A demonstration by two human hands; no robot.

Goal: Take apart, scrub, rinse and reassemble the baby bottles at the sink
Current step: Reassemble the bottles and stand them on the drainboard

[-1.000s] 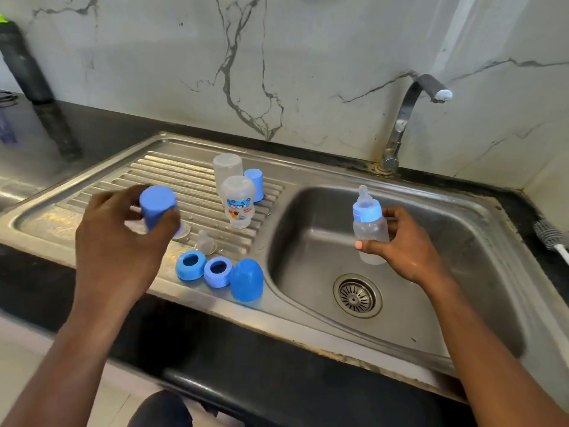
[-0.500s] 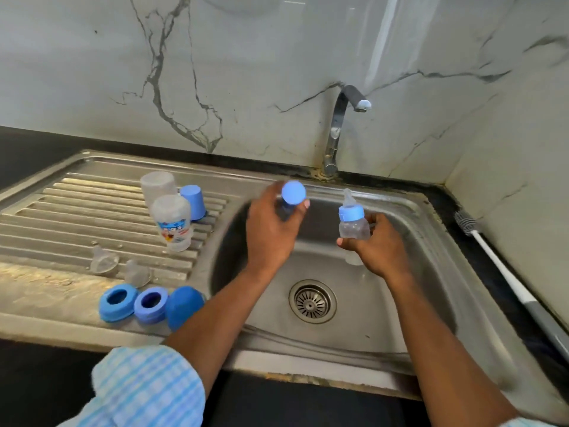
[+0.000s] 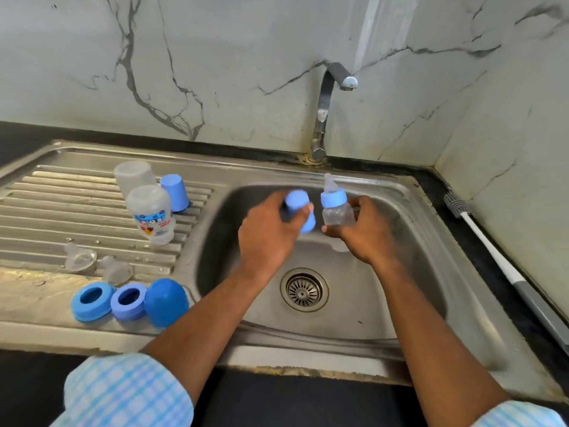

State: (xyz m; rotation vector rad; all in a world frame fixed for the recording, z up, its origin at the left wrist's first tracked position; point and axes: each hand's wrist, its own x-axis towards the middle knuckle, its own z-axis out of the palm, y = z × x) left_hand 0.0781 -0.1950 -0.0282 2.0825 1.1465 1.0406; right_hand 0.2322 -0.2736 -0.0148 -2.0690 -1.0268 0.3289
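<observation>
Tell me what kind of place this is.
Most likely a home kitchen, at the washing-up spot: a stainless steel sink with a ribbed drainboard, a tap mounted against a marble-patterned wall, and a bottle brush lying on the dark counter.

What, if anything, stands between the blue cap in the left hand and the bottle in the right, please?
Nothing visible: the blue cap in the left hand is right beside the small bottle in the right hand, its teat uncovered.
</observation>
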